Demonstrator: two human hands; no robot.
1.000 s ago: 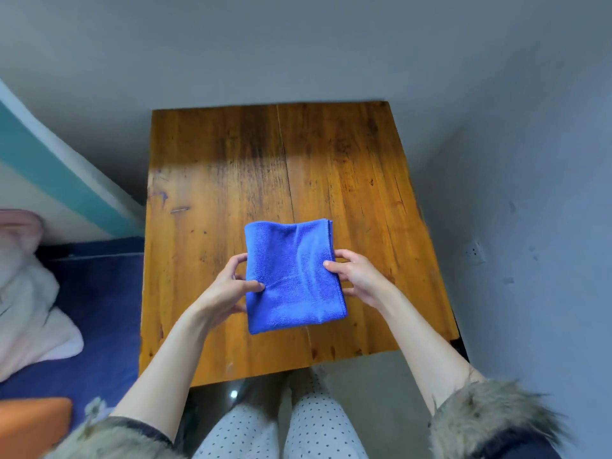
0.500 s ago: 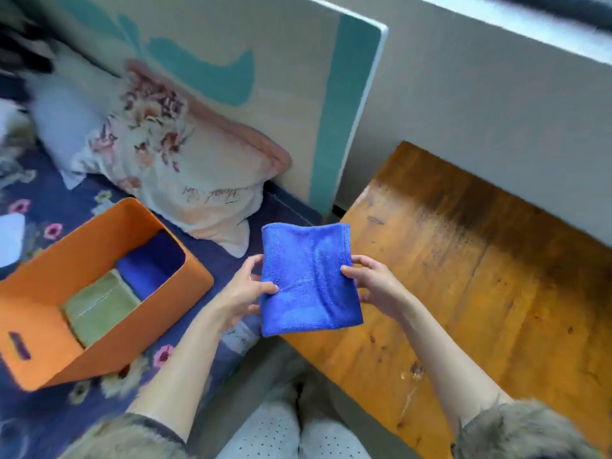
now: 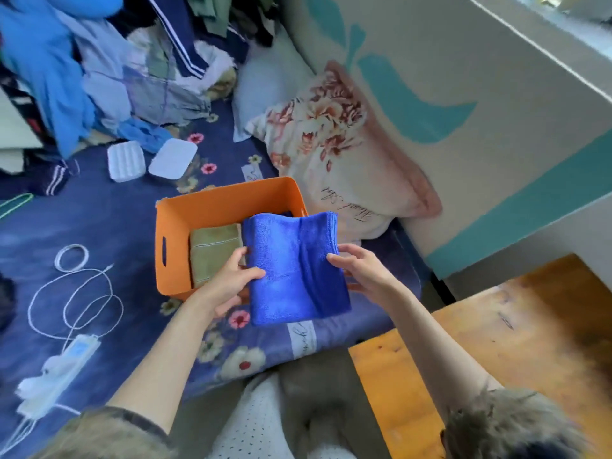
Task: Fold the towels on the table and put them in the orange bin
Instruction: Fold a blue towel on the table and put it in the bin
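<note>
- The folded blue towel (image 3: 298, 270) is off the desk (image 3: 496, 342) and held in the air over the near right part of the orange bin (image 3: 218, 200), not yet set down inside
- The left hand (image 3: 231, 279) pinches the towel's left edge, thumb on top; the right hand (image 3: 361, 266) grips its right edge, fingers curled under
- By my reading the folding of this towel is finished and only lowering and letting go is left
- The part of the desk in view, to the right of the bin, carries no towel; the rest of it is out of frame, so I cannot tell whether more remain
- Inside the bin a folded green towel (image 3: 215, 250) lies along the left side, and a sliver of dark blue cloth (image 3: 287, 213) shows at the bin's far side behind the held towel
- The bin stands on the bed (image 3: 99, 220), with a floral pillow (image 3: 334, 150) just right of it
</note>
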